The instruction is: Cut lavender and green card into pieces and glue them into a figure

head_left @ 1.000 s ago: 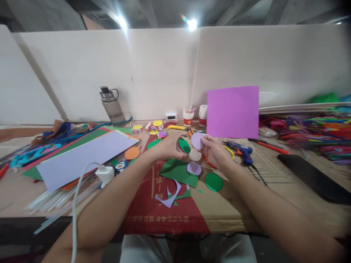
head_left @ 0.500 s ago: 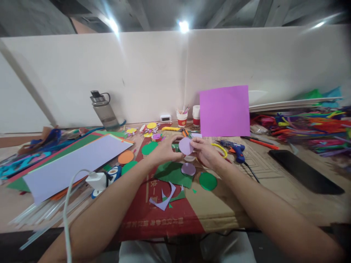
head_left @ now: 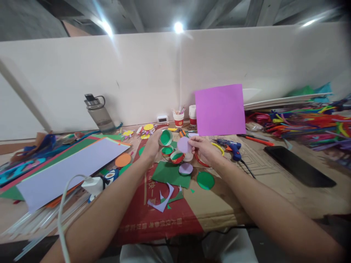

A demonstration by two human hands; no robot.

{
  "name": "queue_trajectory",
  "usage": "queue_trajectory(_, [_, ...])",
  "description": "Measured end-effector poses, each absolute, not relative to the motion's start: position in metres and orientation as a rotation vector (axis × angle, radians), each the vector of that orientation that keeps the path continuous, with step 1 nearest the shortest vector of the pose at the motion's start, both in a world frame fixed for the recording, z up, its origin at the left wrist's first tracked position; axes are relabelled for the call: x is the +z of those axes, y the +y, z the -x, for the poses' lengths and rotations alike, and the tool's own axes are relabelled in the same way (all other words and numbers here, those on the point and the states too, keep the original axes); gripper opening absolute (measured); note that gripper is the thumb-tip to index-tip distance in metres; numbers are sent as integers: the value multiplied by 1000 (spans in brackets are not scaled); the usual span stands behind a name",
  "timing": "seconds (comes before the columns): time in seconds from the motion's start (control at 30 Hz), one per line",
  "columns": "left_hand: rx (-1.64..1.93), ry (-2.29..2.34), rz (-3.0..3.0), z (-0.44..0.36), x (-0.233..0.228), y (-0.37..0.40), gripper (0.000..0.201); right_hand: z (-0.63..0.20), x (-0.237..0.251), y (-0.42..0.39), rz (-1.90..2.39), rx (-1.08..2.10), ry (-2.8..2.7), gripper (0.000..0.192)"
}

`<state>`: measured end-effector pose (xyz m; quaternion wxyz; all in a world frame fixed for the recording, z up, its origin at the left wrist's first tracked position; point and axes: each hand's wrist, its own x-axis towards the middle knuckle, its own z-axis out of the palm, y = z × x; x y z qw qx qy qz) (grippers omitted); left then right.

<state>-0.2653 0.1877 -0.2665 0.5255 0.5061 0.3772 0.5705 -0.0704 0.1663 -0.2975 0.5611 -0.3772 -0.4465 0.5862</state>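
My right hand [head_left: 202, 149] pinches a light purple paper circle [head_left: 183, 145] by its right edge, above the middle of the table. My left hand [head_left: 152, 148] is closed on the left side of a short round paper cup piece [head_left: 166, 137], tilted so its green inside shows. Just below it stand two similar cup pieces, one of them red-rimmed with green inside [head_left: 177, 157]. Nearer me lie a second purple circle [head_left: 185, 168], a dark green paper sheet [head_left: 170, 174] and a green circle [head_left: 205, 180]. Curved purple paper scraps [head_left: 164, 204] rest on the cardboard.
A blue glue gun [head_left: 234, 149] with a cord and a black phone-like slab [head_left: 298, 166] lie to the right. Coloured paper sheets [head_left: 74, 171], a white plug [head_left: 93, 185] and a water bottle [head_left: 100, 115] are on the left. A purple sheet [head_left: 221, 109] leans at the back.
My left hand has moved left, away from the purple circle, and now holds a green-lined cup piece. My right hand still holds the circle. The view has shifted slightly.
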Motion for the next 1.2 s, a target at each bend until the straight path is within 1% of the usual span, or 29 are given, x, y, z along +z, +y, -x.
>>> queue_trajectory(0.07, [1346, 864, -1052, 260, -266, 184, 31, 73, -296, 163, 842, 1419, -1037, 35])
queue_trajectory(0.17, [1242, 803, -999, 251, -266, 175, 32, 77, -294, 160, 833, 1446, -1019, 38])
queue_trajectory(0.3, [1118, 732, -1032, 242, -270, 164, 31, 81, -294, 158, 951, 1358, -1097, 33])
queue_trajectory(0.43, [1109, 709, -1025, 238, -277, 162, 28, 80, -294, 156, 1120, 1127, -1261, 19])
queue_trajectory(0.53, [1074, 701, -1015, 237, -280, 161, 31, 79, -292, 153, 1201, 884, -1382, 15])
queue_trajectory(0.63, [1022, 706, -1070, 236, -281, 160, 36, 77, -290, 150, 1208, 633, -1517, 15])
queue_trajectory(0.73, [993, 721, -1100, 235, -279, 157, 36, 76, -288, 149, 1228, 523, -1567, 20])
queue_trajectory(0.83, [982, 703, -1095, 234, -278, 155, 38, 76, -290, 152, 1254, 525, -1523, 28])
queue_trajectory(0.9, [959, 683, -1085, 234, -279, 155, 40, 75, -294, 155, 1280, 587, -1493, 32])
queue_trajectory(1.0, [942, 682, -1062, 233, -280, 155, 40, 76, -298, 160, 1293, 708, -1460, 32])
queue_trajectory(1.13, [1050, 780, -999, 231, -278, 157, 34, 76, -298, 164, 1175, 872, -1333, 32])
queue_trajectory(1.2, [1080, 812, -978, 232, -276, 158, 35, 75, -297, 164, 1119, 944, -1259, 31])
